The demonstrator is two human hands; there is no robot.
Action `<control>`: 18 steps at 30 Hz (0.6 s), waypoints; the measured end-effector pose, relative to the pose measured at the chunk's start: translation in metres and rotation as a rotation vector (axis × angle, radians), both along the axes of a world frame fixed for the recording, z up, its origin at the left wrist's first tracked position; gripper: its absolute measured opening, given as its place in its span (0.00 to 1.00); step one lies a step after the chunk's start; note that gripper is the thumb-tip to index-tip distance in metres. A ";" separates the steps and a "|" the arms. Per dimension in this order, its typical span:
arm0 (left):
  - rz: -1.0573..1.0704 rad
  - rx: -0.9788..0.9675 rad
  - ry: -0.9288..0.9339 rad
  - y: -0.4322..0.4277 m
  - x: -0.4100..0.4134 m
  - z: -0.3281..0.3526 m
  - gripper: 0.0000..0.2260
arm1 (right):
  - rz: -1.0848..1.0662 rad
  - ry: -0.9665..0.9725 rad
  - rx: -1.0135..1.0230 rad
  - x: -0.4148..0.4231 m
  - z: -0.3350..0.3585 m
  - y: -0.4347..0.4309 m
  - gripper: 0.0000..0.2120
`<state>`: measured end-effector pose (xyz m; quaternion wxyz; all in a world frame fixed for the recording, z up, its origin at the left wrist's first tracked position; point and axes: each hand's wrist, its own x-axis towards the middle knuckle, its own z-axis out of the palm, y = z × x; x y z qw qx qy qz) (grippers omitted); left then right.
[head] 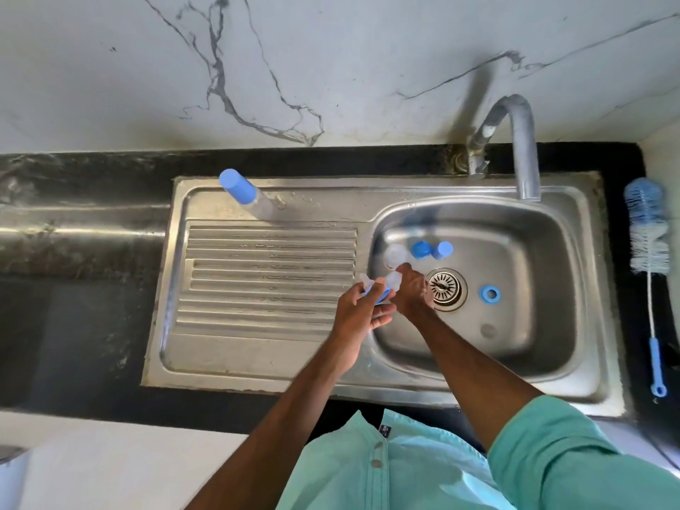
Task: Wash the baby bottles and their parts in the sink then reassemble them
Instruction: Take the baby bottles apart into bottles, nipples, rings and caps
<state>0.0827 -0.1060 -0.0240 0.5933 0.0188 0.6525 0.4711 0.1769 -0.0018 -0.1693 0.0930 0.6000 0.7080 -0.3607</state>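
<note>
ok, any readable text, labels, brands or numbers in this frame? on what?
No text can be read.
Dark tag on the green shirt: pale marks, too small and blurred to read.
Capped bottle on the drainboard: no print visible.
Sink, tap, brush: no marks visible.

Brushed steel sink point(368, 377), glossy black stone counter point(92, 215), veined marble wall point(257, 68), blue plastic ring point(490, 293), bristly brush point(647, 230).
</note>
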 end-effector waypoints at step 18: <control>-0.075 -0.009 -0.075 0.014 0.008 0.001 0.18 | 0.001 -0.027 -0.204 0.026 0.024 0.011 0.30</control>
